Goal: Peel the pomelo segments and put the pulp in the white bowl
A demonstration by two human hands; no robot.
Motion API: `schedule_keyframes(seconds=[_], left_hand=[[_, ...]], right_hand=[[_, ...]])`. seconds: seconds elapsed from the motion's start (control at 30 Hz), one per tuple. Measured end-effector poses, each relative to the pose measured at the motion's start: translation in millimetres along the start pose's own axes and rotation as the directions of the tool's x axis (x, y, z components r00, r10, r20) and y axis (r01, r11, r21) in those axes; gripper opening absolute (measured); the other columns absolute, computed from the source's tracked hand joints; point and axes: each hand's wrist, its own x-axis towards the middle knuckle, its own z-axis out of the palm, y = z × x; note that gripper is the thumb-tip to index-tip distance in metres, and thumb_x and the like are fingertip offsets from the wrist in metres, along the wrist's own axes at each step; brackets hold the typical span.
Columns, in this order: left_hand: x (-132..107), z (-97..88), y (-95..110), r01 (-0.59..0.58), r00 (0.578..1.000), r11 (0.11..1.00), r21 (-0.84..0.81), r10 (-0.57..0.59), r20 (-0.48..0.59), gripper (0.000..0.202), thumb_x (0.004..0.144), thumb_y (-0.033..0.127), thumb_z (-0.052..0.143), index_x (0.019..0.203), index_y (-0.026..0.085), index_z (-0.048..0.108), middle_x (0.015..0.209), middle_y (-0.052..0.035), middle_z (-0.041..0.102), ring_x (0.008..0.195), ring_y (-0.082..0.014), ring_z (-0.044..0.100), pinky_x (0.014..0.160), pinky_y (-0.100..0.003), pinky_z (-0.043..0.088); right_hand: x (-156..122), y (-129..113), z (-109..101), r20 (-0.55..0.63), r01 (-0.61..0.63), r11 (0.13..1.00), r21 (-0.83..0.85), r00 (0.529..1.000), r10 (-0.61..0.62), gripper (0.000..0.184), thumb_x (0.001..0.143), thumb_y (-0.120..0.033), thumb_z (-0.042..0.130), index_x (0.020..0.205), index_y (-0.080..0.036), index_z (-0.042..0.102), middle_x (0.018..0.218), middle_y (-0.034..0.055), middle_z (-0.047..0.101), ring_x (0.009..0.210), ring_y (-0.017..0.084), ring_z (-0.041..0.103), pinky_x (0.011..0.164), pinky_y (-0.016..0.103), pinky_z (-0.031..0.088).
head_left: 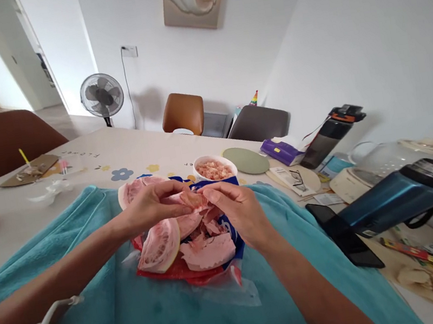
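Note:
My left hand (161, 201) and my right hand (238, 208) meet over a heap of pomelo peel, both with fingers pinched. Between their fingertips is a piece of pomelo segment (194, 200), partly hidden by the fingers. Below lie pink-white pomelo rind pieces (209, 252) and a cut rind wedge (160, 246). They rest on a red and blue plastic bag (168, 274), spread over a teal towel (176, 321). Just beyond my hands stands a white bowl (199, 175) of peeled pink pomelo flesh (215, 170).
Right of the bowl lie a green oval mat (246, 160) and a purple pack (282, 151). Farther right are a dark bottle (325, 136), a blue tumbler (399, 199), a black phone (345, 234) and a glass kettle (389, 159). Crumpled tissue (54, 192) lies on the left.

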Motion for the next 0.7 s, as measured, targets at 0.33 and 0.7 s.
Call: schedule_keyframes(seconds=[0.33, 0.7], left_hand=[[20.0, 18.6, 1.9, -0.001, 0.996, 0.998, 0.06, -0.005, 0.085, 0.027, 0.077, 0.03, 0.073, 0.102, 0.02, 0.071, 0.082, 0.0009, 0.072, 0.079, -0.0136, 0.066, 0.077, -0.026, 0.052], [17.5, 11.8, -26.4, -0.106, 0.994, 0.992, -0.071, 0.107, 0.016, 0.02, 0.072, 0.016, 0.073, 0.091, 0.016, 0.065, 0.096, -0.005, 0.069, 0.092, -0.0178, 0.066, 0.081, -0.03, 0.053]], right_hand=[[-4.7, 17.5, 1.4, -0.268, -0.03, 0.92, 0.39, 0.953, 0.144, 0.019, 0.068, -0.034, 0.078, 0.068, -0.017, 0.069, 0.062, -0.001, 0.065, 0.054, 0.013, 0.062, 0.055, 0.026, 0.054], [-16.5, 36.0, -1.0, -0.361, 0.182, 0.982, -0.045, 0.914, -0.186, 0.013, 0.083, -0.033, 0.067, 0.08, -0.021, 0.072, 0.077, -0.0002, 0.071, 0.07, 0.013, 0.064, 0.065, 0.025, 0.053]])
